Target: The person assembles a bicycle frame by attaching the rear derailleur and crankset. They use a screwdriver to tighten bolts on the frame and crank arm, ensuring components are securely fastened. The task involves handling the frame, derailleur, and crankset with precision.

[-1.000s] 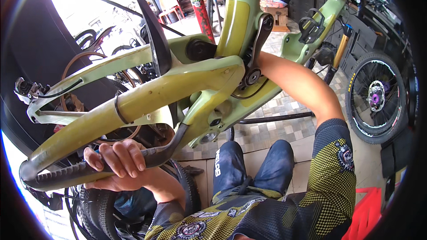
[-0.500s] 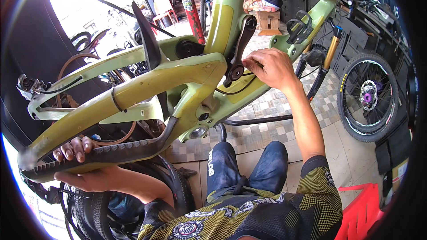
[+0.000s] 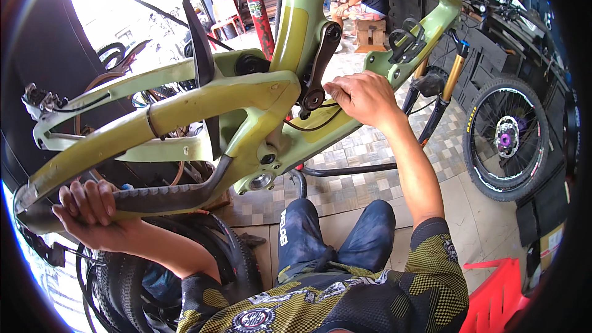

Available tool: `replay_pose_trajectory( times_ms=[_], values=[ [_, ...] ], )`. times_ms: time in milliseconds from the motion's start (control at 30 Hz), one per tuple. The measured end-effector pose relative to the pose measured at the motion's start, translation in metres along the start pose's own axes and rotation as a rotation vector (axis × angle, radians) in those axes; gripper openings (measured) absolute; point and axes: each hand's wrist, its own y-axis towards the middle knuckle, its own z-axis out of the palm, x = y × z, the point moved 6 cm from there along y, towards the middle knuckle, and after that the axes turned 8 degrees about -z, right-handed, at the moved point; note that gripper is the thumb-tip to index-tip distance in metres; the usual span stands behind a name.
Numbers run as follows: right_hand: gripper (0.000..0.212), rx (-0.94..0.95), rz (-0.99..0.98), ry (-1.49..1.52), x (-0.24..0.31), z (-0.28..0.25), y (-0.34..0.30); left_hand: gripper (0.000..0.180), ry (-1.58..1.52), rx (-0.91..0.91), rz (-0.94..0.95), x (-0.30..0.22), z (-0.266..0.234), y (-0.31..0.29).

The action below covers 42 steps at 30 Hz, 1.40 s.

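A green and olive mountain bike frame [image 3: 209, 102] hangs tilted across the view, its rear end at the left. My left hand [image 3: 89, 209] is closed around the lower rear stay, over its black ribbed chainstay protector [image 3: 166, 197], near the rear end. My right hand [image 3: 365, 100] is curled over the down tube [image 3: 330, 128], its thumb beside the dark suspension link [image 3: 322, 65]; the fingertips are hidden behind the hand. A thin black cable [image 3: 308, 128] loops below the link. The round bottom bracket opening [image 3: 261, 181] faces me.
A red stand post [image 3: 254, 9] rises behind the frame. A wheel [image 3: 507, 139] leans at right by a gold-legged fork [image 3: 455, 71]. Tyres [image 3: 123, 283] are stacked at lower left, and a red plastic piece [image 3: 496, 290] is at lower right. A person [image 3: 364, 0] sits at the back.
My left hand has wrapped its fingers over the ribbed stay, where they reached through behind it before. The frame and my right hand appear slightly farther left in view.
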Motion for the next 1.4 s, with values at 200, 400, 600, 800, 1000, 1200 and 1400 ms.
replay_pose_trajectory(
  times_ms=[200,400,600,800,1000,1200,1400],
  values=[
    [0.034,-0.066,-0.02,0.023,0.001,0.001,-0.001,0.033,0.025,-0.011,-0.015,-0.001,-0.004,0.003],
    [0.04,-0.026,0.026,0.007,-0.003,0.001,-0.001,0.033,0.021,-0.057,0.021,0.004,-0.004,-0.013],
    [0.042,-0.067,-0.009,0.008,-0.002,0.002,-0.003,0.033,0.022,-0.036,0.022,0.003,-0.004,-0.01],
    [0.046,-0.039,0.041,0.029,-0.005,0.004,-0.003,0.033,0.03,-0.017,-0.014,0.001,-0.003,0.0],
    [0.043,-0.035,0.033,0.016,-0.005,0.003,-0.004,0.033,0.039,-0.066,0.011,0.004,-0.004,-0.007],
    [0.04,-0.094,0.002,0.012,-0.003,0.001,-0.002,0.033,0.008,-0.044,0.014,0.004,-0.001,-0.012],
    [0.043,-0.044,0.008,-0.016,-0.003,0.0,-0.002,0.032,0.012,0.003,-0.025,0.002,-0.005,-0.001]
  ],
)
